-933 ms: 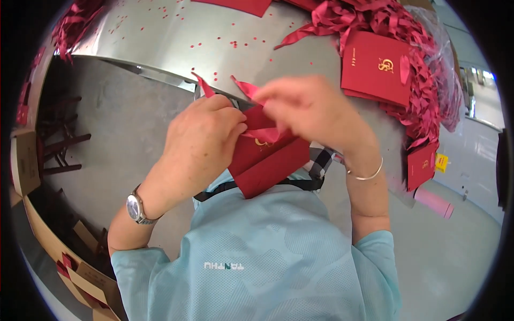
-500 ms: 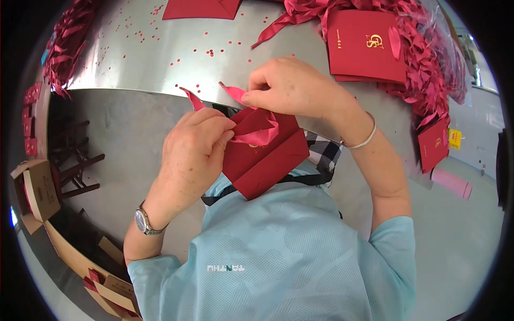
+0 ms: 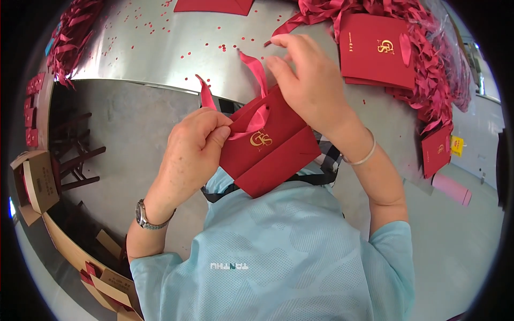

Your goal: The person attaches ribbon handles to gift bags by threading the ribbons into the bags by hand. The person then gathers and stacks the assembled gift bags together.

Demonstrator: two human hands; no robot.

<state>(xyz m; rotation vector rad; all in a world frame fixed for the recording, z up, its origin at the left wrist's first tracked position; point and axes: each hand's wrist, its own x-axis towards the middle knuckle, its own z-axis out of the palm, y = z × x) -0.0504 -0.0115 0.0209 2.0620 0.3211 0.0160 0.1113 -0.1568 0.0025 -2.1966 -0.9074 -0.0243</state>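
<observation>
A red paper gift bag [image 3: 278, 142] with gold print rests tilted against my lap at the table's near edge. My left hand [image 3: 195, 136] pinches the bag's left upper edge together with a pink ribbon [image 3: 252, 124] threaded through it. One ribbon end rises past the left fingers, and another stands up loose above the bag. My right hand [image 3: 308, 80] is raised over the bag's upper right side, thumb and fingers apart, with nothing between them. Its fingertips are close to the tip of a ribbon strand [image 3: 286, 27] lying on the table.
Flat red bags [image 3: 377, 51] lie at the right beside a heap of pink ribbons [image 3: 431, 80]. Another ribbon bundle [image 3: 72, 37] hangs at the far left. Small red paper dots dot the metal table [image 3: 160, 59]. Cardboard boxes [image 3: 40, 182] and a dark stool [image 3: 80, 155] stand left.
My right hand has let go of the ribbon and moved up and to the right, its fingers opening. The left hand keeps its pinch, and the bag's front shows more.
</observation>
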